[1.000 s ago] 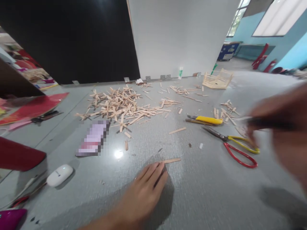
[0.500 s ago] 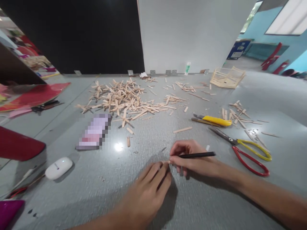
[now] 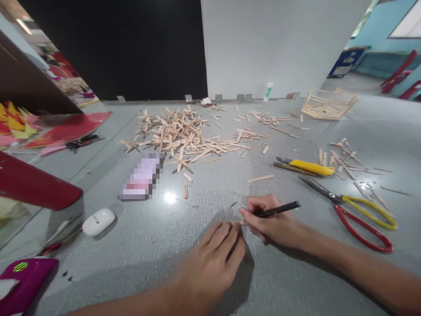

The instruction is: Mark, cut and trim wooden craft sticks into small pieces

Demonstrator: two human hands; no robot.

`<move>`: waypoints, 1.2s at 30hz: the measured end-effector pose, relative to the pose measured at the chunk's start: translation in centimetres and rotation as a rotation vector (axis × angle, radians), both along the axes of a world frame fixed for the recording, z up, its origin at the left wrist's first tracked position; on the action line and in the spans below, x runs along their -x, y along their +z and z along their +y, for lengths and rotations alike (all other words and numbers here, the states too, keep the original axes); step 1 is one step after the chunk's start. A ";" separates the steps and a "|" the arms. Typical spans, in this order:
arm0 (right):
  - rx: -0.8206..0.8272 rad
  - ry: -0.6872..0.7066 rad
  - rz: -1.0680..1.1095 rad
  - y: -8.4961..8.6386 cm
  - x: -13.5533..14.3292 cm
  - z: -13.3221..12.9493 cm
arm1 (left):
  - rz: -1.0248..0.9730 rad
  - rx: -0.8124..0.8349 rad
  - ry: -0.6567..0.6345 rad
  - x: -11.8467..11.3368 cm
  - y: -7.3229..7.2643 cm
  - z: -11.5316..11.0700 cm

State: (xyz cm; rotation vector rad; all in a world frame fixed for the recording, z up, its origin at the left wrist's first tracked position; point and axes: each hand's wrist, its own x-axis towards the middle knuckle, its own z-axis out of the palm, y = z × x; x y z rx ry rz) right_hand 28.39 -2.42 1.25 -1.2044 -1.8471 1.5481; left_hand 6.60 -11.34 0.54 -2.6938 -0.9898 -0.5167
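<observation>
My left hand (image 3: 213, 259) lies on the grey table, its fingertips pressing down on a small wooden stick piece (image 3: 242, 223) that mostly hides beneath them. Just right of it, my right hand (image 3: 268, 219) is closed around a black pen (image 3: 279, 209), whose back end points up to the right. The pen's tip is hidden by the fingers. Beyond the hands a single flat wooden stick (image 3: 260, 179) rests on the table, and a large pile of sticks (image 3: 179, 131) spreads farther back.
Right of my hands lie scissors (image 3: 335, 199) with red and yellow handles and a yellow cutter (image 3: 311, 167). A wooden frame (image 3: 329, 105) and glue stick (image 3: 268, 91) stand behind. Leftward are a phone (image 3: 142, 176), white mouse (image 3: 98, 222) and red cylinder (image 3: 39, 184).
The view has turned slightly left, so things appear shifted right. My right hand has tilted the pen more steeply and moved slightly away from my left fingertips, showing more of the small stick piece.
</observation>
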 end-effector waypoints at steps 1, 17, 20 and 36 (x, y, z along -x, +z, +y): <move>-0.017 0.006 -0.005 -0.1 0.0 0.0 | -0.003 -0.002 -0.001 0.0 0.0 0.0; -0.098 -0.005 -0.019 -0.2 0.3 -0.4 | 0.089 -0.108 -0.063 0.2 -0.2 0.1; -0.094 -0.003 -0.025 -0.2 0.2 -0.5 | 0.092 -0.111 -0.042 0.1 -0.2 -0.1; -0.137 0.006 -0.087 0.4 0.2 -0.4 | 0.105 -0.038 -0.022 0.0 0.1 -0.2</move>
